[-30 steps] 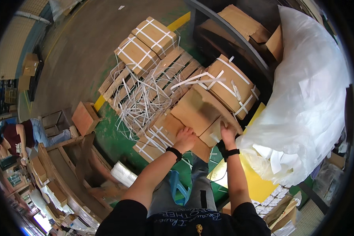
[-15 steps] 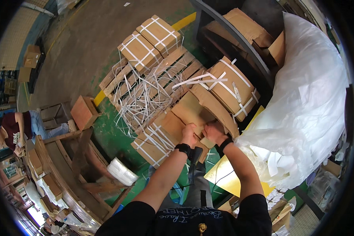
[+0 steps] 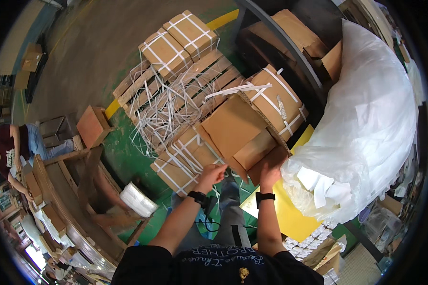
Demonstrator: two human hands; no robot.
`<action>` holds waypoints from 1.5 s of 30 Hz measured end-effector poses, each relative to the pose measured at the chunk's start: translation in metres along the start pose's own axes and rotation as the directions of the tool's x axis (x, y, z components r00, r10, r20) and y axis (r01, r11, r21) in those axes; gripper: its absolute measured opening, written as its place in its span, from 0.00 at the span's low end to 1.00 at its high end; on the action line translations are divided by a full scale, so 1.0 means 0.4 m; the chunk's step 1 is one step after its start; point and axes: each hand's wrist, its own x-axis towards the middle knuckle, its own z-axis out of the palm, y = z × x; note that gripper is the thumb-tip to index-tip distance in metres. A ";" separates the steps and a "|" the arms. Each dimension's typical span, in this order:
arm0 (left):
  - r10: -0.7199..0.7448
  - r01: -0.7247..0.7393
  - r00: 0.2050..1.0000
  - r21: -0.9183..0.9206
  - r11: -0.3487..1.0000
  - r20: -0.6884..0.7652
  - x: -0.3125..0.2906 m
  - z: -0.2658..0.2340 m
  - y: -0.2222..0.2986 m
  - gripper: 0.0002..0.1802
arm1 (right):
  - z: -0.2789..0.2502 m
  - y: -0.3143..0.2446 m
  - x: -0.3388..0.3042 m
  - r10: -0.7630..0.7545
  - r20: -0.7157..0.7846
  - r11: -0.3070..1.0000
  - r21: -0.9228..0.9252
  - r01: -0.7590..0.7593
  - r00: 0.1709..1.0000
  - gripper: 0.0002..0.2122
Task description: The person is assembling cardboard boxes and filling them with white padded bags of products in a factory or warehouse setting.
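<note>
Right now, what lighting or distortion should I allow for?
Head view: lens distortion bows the bench near the rim; corners go black; the bag looks pale and bright; shadow darkens part of the open box.

An open, rectangular brown corrugated-cardboard box lies mostly ahead of the right hand's fingers, which touch its near end. Its hollow shows just beyond them. One broad, plain panel spreads ahead of the left hand's fingers, and a ribbed cut edge rises along the right.
</note>
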 end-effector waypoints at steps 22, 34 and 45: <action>0.175 -0.135 0.984 0.508 0.851 -0.031 0.108 0.057 -0.136 0.17 | 0.129 0.206 0.023 -0.276 0.393 0.961 0.104 0.256 0.877 0.10; 0.206 -0.125 0.977 0.930 0.345 0.055 0.002 -0.382 0.262 0.10 | 0.337 -0.215 -0.468 0.086 0.819 0.283 0.526 -0.802 0.567 0.10; 0.914 -0.604 0.376 0.788 0.120 0.149 -0.183 -0.276 0.032 0.08 | 0.221 -0.326 -0.313 -0.757 0.215 0.649 0.136 0.748 0.617 0.05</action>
